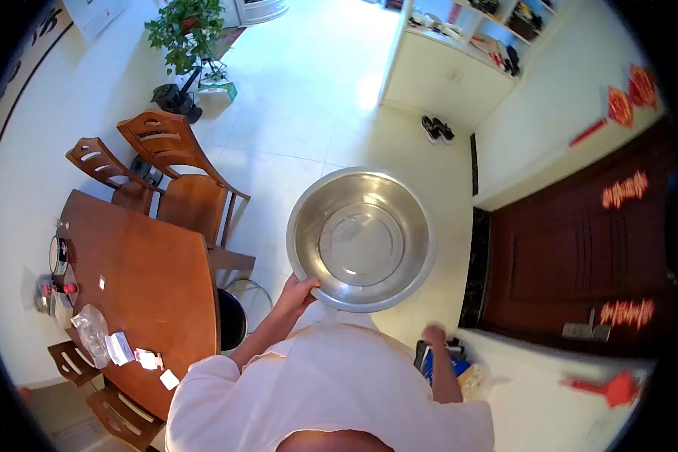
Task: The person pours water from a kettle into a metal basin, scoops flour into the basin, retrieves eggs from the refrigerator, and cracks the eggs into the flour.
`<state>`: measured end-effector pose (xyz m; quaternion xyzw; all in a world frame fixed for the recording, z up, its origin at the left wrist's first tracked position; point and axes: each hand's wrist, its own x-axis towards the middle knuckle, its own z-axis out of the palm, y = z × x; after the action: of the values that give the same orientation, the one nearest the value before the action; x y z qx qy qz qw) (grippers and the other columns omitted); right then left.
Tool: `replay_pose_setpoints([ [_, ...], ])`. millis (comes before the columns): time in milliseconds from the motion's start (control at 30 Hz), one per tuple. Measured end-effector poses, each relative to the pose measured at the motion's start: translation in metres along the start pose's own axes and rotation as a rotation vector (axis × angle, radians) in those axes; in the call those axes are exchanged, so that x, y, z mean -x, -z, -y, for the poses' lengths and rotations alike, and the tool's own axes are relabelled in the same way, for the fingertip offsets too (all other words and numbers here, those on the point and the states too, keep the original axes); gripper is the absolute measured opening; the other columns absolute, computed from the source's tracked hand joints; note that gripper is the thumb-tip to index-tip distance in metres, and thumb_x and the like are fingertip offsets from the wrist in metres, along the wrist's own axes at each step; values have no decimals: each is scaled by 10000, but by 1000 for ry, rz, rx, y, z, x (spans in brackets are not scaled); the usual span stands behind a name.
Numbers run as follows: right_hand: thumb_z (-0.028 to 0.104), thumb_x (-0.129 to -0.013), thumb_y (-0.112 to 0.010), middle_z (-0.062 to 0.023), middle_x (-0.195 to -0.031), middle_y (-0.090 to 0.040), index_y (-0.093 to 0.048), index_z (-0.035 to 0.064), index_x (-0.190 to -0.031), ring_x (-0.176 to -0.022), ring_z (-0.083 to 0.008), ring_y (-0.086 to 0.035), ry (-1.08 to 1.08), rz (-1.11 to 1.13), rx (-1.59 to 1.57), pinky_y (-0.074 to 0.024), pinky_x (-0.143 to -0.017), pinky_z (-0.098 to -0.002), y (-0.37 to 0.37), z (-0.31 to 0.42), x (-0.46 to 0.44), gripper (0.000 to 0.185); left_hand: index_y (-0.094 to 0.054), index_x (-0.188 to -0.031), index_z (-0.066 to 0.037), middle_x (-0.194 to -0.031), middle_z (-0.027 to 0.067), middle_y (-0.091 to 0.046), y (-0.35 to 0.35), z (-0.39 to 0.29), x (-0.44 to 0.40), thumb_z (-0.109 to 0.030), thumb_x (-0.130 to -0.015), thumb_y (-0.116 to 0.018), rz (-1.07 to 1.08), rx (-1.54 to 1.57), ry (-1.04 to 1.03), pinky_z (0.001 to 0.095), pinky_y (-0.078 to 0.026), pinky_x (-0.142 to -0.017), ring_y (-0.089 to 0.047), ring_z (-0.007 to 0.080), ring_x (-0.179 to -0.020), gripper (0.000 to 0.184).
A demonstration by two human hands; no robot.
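Note:
A large round steel basin (pixel 361 239) is held in front of my body, its inside facing up, with what looks like a little clear liquid at the bottom. My left hand (pixel 300 294) grips the basin's lower left rim, the thumb over the edge. Away from the basin, my right hand (pixel 434 335) hangs low at my right side, blurred, and its fingers cannot be made out. Near it are a blue and black item and a plastic bag (pixel 471 380), partly hidden by my arm.
To the left stand a wooden table (pixel 139 279) and wooden chairs (pixel 192 200), with a black bin (pixel 232 320) beside the table. A dark door (pixel 572 248) is on the right. Shoes (pixel 437 129) lie by the white cabinet (pixel 441 79). A potted plant (pixel 184 34) stands at the upper left.

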<state>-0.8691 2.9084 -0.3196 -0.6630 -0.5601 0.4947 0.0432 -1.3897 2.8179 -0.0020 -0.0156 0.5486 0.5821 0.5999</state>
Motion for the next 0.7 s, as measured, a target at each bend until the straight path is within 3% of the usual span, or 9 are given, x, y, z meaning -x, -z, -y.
replay_pose_setpoints([
  [67,120,-809,-542,-54,-693,-577,-562,40,-742,-514,-153,-542,-54,135,-879,-429,-434,-274,49,97,-157,107,-489,-1020,-21,-868,68,-566,-31,-42,-38,-41,-698,-582,-29,44,14,331,-531,-640,-580,177,-735,336],
  [133,142,-840,-529,-50,-730,-591,-565,22,-847,-558,-135,-562,215,-75,-354,-435,-476,-251,91,288,-195,125,-498,-994,-27,-852,58,-560,-51,-83,-77,-38,-701,-574,-52,88,-12,325,-528,-636,-575,172,-729,303],
  [267,154,-877,-472,-84,-749,-604,-573,10,-938,-645,-145,-581,483,-101,-279,-490,-586,-286,115,491,-285,186,-504,-956,-53,-792,34,-529,-60,-182,-179,-27,-724,-533,-106,108,-73,302,-522,-595,-550,144,-679,235],
  [333,186,-892,-441,-36,-724,-600,-582,31,-877,-628,-114,-566,618,-98,-172,-463,-607,-266,98,483,-364,209,-502,-943,-27,-771,51,-536,-63,-238,-234,-17,-690,-543,-147,105,-156,286,-515,-556,-556,144,-664,256],
  [400,68,-838,-506,-53,-768,-601,-584,24,-903,-662,-126,-570,379,14,-312,-480,-584,-280,70,471,-392,110,-500,-949,-21,-748,63,-539,-60,-283,-300,24,-659,-540,-203,63,-171,293,-517,-555,-563,161,-638,296],
  [467,287,-729,-524,-97,-807,-630,-639,125,-827,-780,-270,-601,305,67,136,-466,-693,-395,34,400,-433,221,-494,-963,-22,-764,71,-543,-86,-332,-348,42,-652,-538,-228,68,-228,302,-524,-557,-571,178,-637,320],
  [500,321,-711,-545,-103,-823,-633,-641,117,-816,-784,-274,-602,319,176,811,-461,-698,-396,27,424,-414,249,-486,-981,-23,-787,79,-545,-93,-358,-376,50,-651,-538,-231,76,-246,305,-530,-560,-578,189,-648,342],
  [533,292,-844,-413,-92,-807,-638,-625,13,-815,-787,-267,-606,306,360,872,-458,-720,-445,24,433,-397,352,-477,-999,-25,-809,86,-547,-95,-385,-403,59,-650,-537,-231,76,-271,308,-536,-563,-585,200,-659,365],
  [700,260,-814,-448,-91,-747,-627,-625,28,-753,-720,-233,-594,-198,441,561,-456,-663,-407,36,530,-445,298,-478,-915,-47,-738,53,-528,-136,-518,-536,37,-666,-549,-189,235,-132,313,-530,-557,-568,179,-631,272],
])
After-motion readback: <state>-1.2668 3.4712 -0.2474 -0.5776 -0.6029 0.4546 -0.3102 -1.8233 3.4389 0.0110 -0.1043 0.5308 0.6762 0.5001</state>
